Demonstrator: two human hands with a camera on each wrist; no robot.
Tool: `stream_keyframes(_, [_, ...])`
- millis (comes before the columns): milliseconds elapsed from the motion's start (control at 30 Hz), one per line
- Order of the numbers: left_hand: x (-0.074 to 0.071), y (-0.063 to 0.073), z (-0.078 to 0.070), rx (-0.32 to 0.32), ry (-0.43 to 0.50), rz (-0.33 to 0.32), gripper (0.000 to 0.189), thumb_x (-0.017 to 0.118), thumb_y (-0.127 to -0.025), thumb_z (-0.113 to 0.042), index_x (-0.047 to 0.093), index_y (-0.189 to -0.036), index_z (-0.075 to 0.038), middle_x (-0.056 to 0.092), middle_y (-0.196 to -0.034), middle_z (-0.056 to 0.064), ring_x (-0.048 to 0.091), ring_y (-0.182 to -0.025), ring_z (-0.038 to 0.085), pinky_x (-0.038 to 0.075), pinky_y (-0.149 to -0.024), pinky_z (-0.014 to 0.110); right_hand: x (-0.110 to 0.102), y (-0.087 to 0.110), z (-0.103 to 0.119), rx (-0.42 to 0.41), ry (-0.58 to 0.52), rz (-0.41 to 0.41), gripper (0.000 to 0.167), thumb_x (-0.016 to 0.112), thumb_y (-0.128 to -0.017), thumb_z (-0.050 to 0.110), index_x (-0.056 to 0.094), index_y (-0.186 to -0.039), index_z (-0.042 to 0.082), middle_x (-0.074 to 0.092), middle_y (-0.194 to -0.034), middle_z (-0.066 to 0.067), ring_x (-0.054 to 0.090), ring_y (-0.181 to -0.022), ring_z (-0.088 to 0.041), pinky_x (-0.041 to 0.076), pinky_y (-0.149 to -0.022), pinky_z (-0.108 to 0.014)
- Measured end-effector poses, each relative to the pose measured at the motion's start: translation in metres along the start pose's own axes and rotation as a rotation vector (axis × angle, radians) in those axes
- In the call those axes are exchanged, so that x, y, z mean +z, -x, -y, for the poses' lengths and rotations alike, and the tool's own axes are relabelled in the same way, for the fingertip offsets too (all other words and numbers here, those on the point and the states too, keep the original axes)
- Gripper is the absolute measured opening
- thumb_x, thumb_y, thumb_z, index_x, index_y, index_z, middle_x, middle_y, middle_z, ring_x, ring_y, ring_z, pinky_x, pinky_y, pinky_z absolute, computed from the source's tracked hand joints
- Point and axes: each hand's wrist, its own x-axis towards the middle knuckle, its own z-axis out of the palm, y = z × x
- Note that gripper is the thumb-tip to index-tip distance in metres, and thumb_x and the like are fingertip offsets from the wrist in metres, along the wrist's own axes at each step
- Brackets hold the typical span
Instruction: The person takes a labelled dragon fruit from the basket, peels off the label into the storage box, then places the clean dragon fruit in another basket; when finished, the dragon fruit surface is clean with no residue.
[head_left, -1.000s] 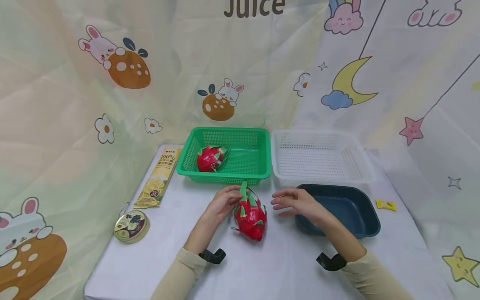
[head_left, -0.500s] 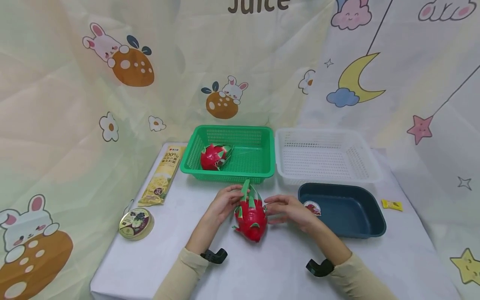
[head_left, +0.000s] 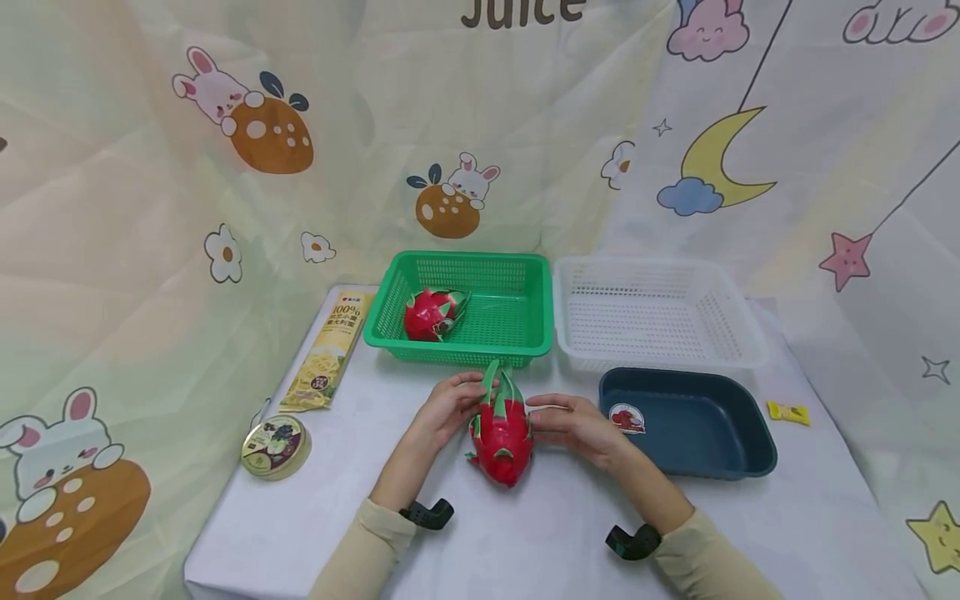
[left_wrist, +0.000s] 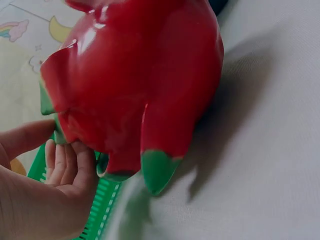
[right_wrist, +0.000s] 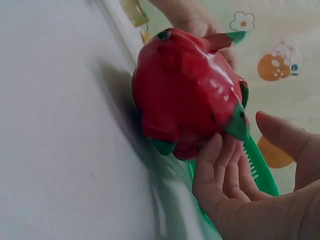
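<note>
1. Dragon fruit [head_left: 501, 446], front and centre in the head view, red tip toward the person, green leaves toward the green basket [head_left: 457, 352]; it's right between the hands, over the white-covered worktop [head_left: 480, 562].
2. Left hand [head_left: 450, 404] at the leafy end, right hand [head_left: 566, 421] along the opposite side, both in contact.
3. Behind them, a second dragon fruit [head_left: 429, 317] in the green basket's left half; white basket [head_left: 660, 358] just beside, dark blue basin [head_left: 712, 421] before it, small yellow packet [head_left: 789, 412] to the basin's right.
4. Over on the left, a long yellow packet [head_left: 330, 350], and nearer the person, a round tin [head_left: 273, 447].
5. Left wrist view: thumb against a green tip, fingers bent beneath, clamped on the fruit! Shadow alongside; whether it touches the cloth, one can't tell.
6. Right wrist view: fingertips on the fruit, thumb well apart from them, free of the skin.
</note>
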Motion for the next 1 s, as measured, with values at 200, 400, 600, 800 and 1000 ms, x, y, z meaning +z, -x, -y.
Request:
stream_keyframes(200, [0.0, 0.004, 0.0, -0.008, 0.018, 0.013, 0.036, 0.068, -0.098, -0.004, 0.056, -0.131, 0.001, 0.071, -0.13, 0.019, 0.074, -0.109, 0.024, 0.061, -0.09, 0.031, 0.009, 0.0, 0.0, -0.001, 0.003, -0.042, 0.05, 0.067, -0.1, 0.012, 0.051, -0.143, -0.007, 0.072, -0.116, -0.008, 0.07, -0.103, -0.021, 0.061, -0.094, -0.039])
stream_keyframes(400, [0.001, 0.006, 0.0, -0.009, 0.035, 0.008, 0.039, 0.066, -0.1, -0.004, 0.054, -0.135, 0.006, 0.078, -0.105, 0.006, 0.076, -0.097, 0.016, 0.062, -0.089, 0.032, 0.01, 0.002, -0.001, -0.012, 0.006, -0.035, 0.051, 0.062, -0.1, 0.007, 0.044, -0.145, -0.008, 0.073, -0.107, -0.006, 0.069, -0.099, -0.019, 0.061, -0.093, -0.036])
stream_keyframes(600, [0.002, 0.009, -0.001, -0.007, 0.049, 0.022, 0.047, 0.066, -0.099, -0.003, 0.049, -0.141, 0.009, 0.077, -0.112, 0.009, 0.075, -0.095, 0.014, 0.062, -0.089, 0.033, 0.01, 0.01, -0.002, -0.032, 0.066, -0.16, 0.052, 0.07, -0.096, 0.008, 0.05, -0.14, -0.009, 0.076, -0.102, -0.009, 0.074, -0.093, -0.02, 0.063, -0.089, -0.041])
stream_keyframes(800, [0.003, 0.009, -0.003, -0.01, 0.053, 0.025, 0.049, 0.066, -0.098, 0.0, 0.047, -0.142, 0.009, 0.075, -0.12, 0.011, 0.076, -0.096, 0.014, 0.062, -0.088, 0.033, 0.014, 0.021, 0.003, -0.054, 0.185, -0.287, 0.05, 0.083, -0.09, 0.015, 0.063, -0.13, -0.007, 0.078, -0.104, -0.018, 0.078, -0.091, -0.029, 0.063, -0.086, -0.043])
stream_keyframes(1000, [0.004, 0.007, -0.004, 0.002, 0.056, 0.025, 0.051, 0.066, -0.098, 0.002, 0.045, -0.144, 0.011, 0.076, -0.115, 0.009, 0.076, -0.094, 0.014, 0.062, -0.088, 0.033, 0.022, 0.026, 0.009, -0.074, 0.253, -0.338, 0.047, 0.083, -0.089, 0.017, 0.069, -0.128, -0.005, 0.079, -0.103, -0.018, 0.079, -0.088, -0.03, 0.065, -0.08, -0.04])
